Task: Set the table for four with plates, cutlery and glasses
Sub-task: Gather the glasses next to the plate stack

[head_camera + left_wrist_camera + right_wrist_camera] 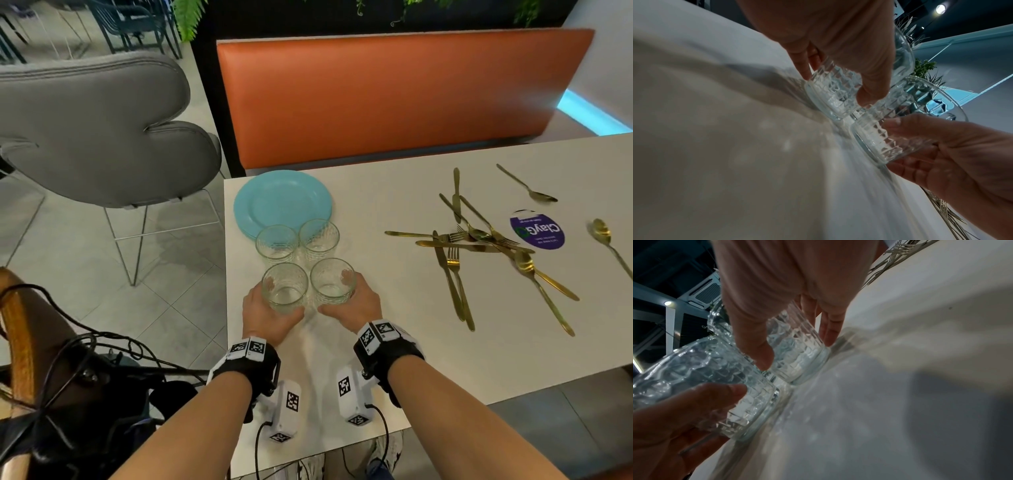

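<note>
Four clear ribbed glasses stand in a square near the left end of the white table (394, 325). My left hand (265, 313) grips the near left glass (284, 287), whose base (834, 97) sits on the table. My right hand (358, 303) grips the near right glass (332, 281), thumb and fingers curled round its lower wall (797, 356). The two far glasses (276, 241) (318, 236) stand free in front of a light blue plate (274, 198). Gold knives, forks and spoons lie in a loose pile (479, 240) to the right.
A purple round sticker (537, 230) lies beside the cutlery, with single spoons (527, 186) (606, 240) around it. An orange bench (394, 96) runs behind the table. A grey chair (102, 130) stands at the left, and a wooden chair with cables (20, 325) at lower left.
</note>
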Available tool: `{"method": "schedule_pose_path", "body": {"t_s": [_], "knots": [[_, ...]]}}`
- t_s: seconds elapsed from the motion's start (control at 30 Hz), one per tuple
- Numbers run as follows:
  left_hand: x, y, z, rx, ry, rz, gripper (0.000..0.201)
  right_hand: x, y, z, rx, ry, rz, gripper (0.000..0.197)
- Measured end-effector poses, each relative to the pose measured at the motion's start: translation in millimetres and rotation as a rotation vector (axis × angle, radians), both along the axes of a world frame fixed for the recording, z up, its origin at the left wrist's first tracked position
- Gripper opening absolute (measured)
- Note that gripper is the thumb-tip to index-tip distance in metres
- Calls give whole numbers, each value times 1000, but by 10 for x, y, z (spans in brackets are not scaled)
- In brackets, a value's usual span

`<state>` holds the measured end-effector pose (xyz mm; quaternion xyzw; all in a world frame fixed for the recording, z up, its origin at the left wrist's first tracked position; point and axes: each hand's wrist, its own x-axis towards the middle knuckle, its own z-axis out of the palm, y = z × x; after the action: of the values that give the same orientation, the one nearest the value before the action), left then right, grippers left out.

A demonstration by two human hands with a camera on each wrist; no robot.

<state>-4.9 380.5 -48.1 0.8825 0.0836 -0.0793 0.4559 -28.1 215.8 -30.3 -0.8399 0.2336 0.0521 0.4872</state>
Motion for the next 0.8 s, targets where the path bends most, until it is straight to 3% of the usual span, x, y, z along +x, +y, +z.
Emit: {"method": "schedule_pose_path", "body": {"t_s": [0.2,0.8], "knots": [[28,9,-65,44,-35,2,86,52,32,22,-3,9,1,83],[75,-19,-137,-17,-80,61,89,68,-5,-12,111,-3,-37,83]]}}
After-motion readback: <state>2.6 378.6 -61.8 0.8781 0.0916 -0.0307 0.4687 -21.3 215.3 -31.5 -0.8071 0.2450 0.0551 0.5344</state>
